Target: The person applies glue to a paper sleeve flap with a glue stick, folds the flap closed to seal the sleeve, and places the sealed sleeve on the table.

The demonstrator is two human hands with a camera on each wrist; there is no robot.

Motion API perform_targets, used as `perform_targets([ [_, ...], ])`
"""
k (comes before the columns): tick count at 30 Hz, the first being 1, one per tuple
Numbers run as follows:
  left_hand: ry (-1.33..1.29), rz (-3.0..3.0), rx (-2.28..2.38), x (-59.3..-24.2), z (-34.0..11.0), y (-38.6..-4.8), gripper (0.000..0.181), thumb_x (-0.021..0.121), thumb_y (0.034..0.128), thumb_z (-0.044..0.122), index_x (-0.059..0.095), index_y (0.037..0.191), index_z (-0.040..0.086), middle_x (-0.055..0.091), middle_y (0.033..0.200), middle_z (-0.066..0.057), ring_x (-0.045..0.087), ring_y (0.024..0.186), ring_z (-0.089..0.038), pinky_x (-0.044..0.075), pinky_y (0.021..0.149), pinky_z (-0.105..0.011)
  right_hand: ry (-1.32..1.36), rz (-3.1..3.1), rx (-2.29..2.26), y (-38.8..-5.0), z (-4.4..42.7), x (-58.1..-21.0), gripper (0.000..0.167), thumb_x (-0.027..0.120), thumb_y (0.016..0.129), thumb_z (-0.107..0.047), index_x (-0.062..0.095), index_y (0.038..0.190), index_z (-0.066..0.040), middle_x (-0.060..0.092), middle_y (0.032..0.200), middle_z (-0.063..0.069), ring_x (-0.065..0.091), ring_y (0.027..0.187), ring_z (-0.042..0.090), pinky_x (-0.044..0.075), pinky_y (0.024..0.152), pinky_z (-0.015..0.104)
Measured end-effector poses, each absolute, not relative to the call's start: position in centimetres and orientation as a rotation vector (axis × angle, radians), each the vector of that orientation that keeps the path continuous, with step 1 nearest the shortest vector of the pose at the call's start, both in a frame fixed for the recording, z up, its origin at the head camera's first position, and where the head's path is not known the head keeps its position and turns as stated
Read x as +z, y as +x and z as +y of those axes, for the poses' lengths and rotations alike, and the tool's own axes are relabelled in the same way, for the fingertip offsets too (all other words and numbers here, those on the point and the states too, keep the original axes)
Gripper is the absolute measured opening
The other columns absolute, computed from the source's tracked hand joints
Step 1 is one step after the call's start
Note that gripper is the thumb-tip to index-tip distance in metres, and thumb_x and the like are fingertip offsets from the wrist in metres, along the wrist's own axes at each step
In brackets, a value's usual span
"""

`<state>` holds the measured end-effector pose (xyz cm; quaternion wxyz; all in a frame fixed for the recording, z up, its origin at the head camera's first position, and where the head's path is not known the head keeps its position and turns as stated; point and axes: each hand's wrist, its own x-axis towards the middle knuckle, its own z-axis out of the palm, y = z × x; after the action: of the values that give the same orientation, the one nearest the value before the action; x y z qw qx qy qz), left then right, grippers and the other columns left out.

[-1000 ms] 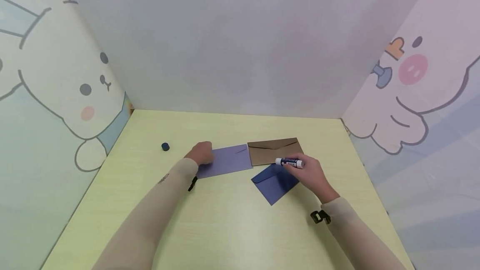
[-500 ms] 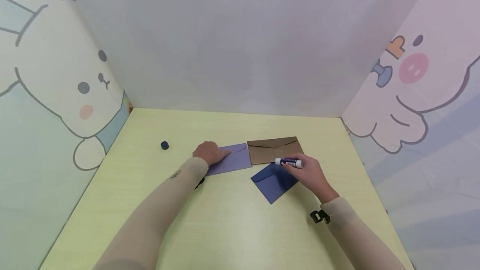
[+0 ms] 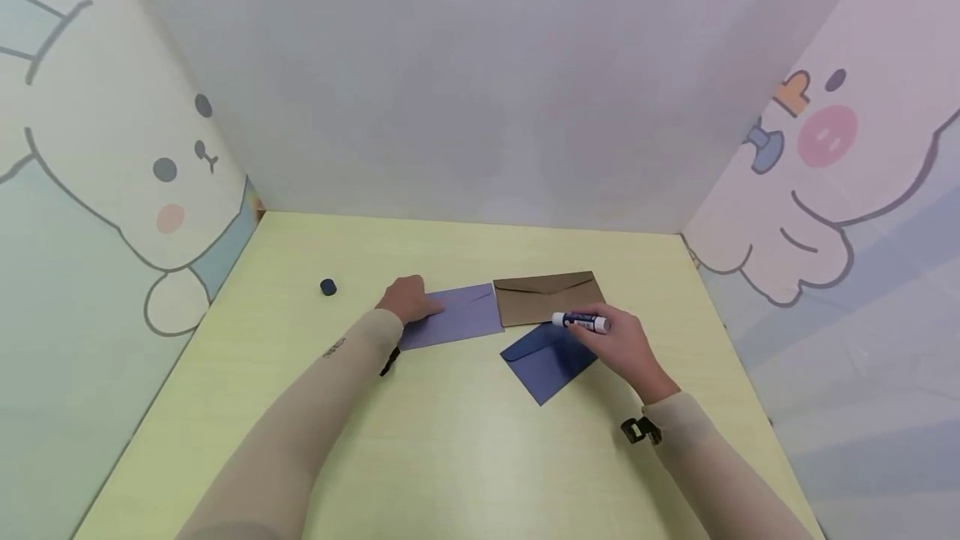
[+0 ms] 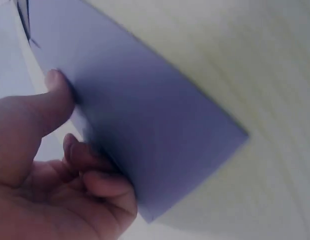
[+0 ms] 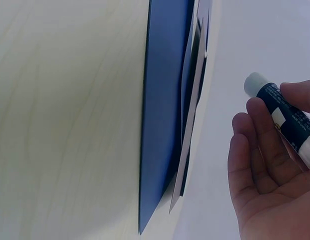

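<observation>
My left hand (image 3: 407, 299) rests on the left part of a purple envelope (image 3: 468, 321). In the left wrist view the thumb (image 4: 57, 97) stretches out and presses on the envelope, while the other fingers are loosely curled at its edge. My right hand (image 3: 628, 351) holds a glue stick (image 3: 581, 322) with a dark label, pinched between thumb and fingers, above a blue envelope (image 3: 546, 367). The right wrist view shows the glue stick's white end (image 5: 255, 84) pointing away from the palm. Behind the blue envelope lies a brown envelope (image 3: 551, 297), its flap side up.
A small dark cap (image 3: 327, 287) stands on the light wooden table (image 3: 450, 457), left of my left hand. A plain grey wall (image 3: 480, 90) rises at the back, and panels with cartoon animals flank both sides.
My left hand slid right along the purple envelope, then came back left. My right hand stays in place with the glue stick; the envelopes lie as before.
</observation>
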<state>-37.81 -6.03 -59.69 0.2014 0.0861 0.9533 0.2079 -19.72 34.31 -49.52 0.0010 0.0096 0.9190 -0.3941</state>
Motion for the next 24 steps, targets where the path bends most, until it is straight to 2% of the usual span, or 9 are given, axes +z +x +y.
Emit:
perform_targets([
  [3,0.291,2.603,0.5,-59.4,-7.2,-38.5,0.033,0.077,0.1075,0.032,0.066,0.121,0.004,0.072,0.11,-0.01,0.065,0.091,-0.024,0.053,0.08,-0.036,0.038,2.877,-1.258,-19.6,34.5,-49.5,0.034,0.09,0.108,-0.029,0.085,0.134,-0.008,0.084,0.129,0.023,0.075,0.1,0.024,0.06,0.076,0.025],
  [5,0.314,2.577,0.482,-59.2,-7.8,-38.5,0.028,0.073,0.1069,0.025,0.066,0.124,0.004,0.074,0.115,-0.011,0.066,0.094,-0.024,0.054,0.081,-0.036,0.044,2.876,-1.265,-19.4,34.6,-49.4,0.034,0.09,0.107,-0.029,0.085,0.134,-0.008,0.084,0.129,0.023,0.074,0.1,0.023,0.06,0.076,0.024],
  [12,0.299,2.595,0.614,-59.5,-8.2,-37.6,0.018,0.078,0.1038,0.021,0.064,0.112,0.012,0.072,0.11,-0.008,0.067,0.093,-0.025,0.053,0.076,-0.035,0.058,2.876,-1.269,-19.0,34.9,-49.6,0.034,0.09,0.107,-0.03,0.085,0.134,-0.009,0.085,0.13,0.023,0.074,0.099,0.02,0.06,0.075,0.024],
  [17,0.309,2.645,0.698,-58.6,-7.8,-36.5,0.014,0.08,0.1015,0.015,0.068,0.109,0.011,0.074,0.112,-0.01,0.066,0.096,-0.027,0.053,0.08,-0.036,0.057,2.872,-1.252,-19.0,34.9,-49.6,0.037,0.089,0.108,-0.032,0.084,0.137,-0.008,0.084,0.131,0.024,0.075,0.098,0.022,0.059,0.075,0.025],
  [24,0.277,2.637,0.72,-56.3,-7.0,-35.1,0.028,0.077,0.1053,0.01,0.065,0.131,0.009,0.075,0.131,-0.02,0.064,0.103,-0.034,0.055,0.087,-0.046,0.037,2.889,-1.255,-19.3,35.1,-49.9,0.036,0.088,0.109,-0.03,0.084,0.137,-0.008,0.085,0.13,0.024,0.076,0.098,0.022,0.06,0.075,0.024],
])
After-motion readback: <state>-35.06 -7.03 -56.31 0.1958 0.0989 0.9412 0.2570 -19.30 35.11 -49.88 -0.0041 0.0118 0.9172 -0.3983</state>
